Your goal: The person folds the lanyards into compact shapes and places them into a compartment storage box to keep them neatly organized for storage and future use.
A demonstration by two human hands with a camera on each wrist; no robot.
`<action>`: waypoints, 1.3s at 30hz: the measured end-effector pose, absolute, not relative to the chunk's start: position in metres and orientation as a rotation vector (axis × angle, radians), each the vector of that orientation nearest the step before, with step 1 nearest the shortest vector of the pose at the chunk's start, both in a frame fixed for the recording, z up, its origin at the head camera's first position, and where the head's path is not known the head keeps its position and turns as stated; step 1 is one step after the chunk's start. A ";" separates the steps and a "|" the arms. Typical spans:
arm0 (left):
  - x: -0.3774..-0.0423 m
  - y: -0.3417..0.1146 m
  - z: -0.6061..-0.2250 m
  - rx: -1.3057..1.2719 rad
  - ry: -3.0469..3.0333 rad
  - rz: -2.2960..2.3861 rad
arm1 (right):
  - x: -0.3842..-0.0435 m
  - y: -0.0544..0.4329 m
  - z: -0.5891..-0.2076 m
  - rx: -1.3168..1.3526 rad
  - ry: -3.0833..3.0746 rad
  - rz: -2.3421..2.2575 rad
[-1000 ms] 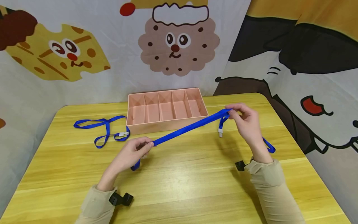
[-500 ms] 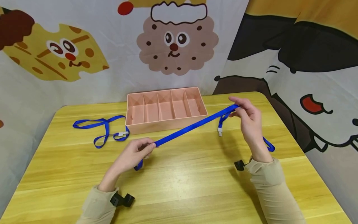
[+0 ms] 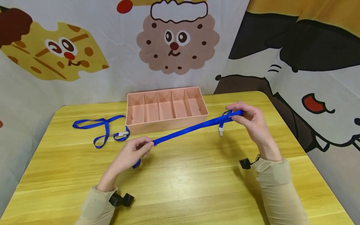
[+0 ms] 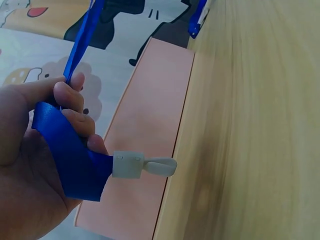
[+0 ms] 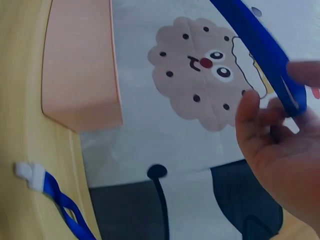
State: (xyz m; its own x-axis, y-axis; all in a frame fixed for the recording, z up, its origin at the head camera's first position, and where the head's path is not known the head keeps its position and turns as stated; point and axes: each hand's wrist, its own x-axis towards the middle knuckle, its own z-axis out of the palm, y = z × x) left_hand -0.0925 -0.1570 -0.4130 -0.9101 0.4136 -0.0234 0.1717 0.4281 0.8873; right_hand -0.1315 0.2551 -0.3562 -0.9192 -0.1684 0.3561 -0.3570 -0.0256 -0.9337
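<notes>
A blue lanyard (image 3: 185, 131) is stretched slantwise above the table between both hands. My left hand (image 3: 133, 154) pinches it between thumb and fingers at the lower end. In the left wrist view its white plastic clip (image 4: 128, 164) hangs out past the curled fingers, beside a folded bit of strap. My right hand (image 3: 251, 123) holds the higher, looped end between thumb and fingers. Behind that hand a second blue lanyard lies on the table, partly hidden, its white clip (image 3: 221, 132) showing. A third blue lanyard (image 3: 107, 125) lies loosely looped at the left.
A pink box (image 3: 166, 123) with several compartments stands at the back of the wooden table (image 3: 180, 187), against a cloth backdrop (image 3: 112, 18) printed with cartoon figures. The third lanyard's white clip (image 3: 123, 133) lies close to the box's front left corner.
My right hand has shifted to the right along the strap, rising and then dropping a little. Near it the two strands now show apart. My left hand has barely moved.
</notes>
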 end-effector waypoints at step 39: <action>-0.096 -0.161 -0.413 0.479 2.338 1.605 | -0.138 0.261 -0.334 0.328 -1.986 2.079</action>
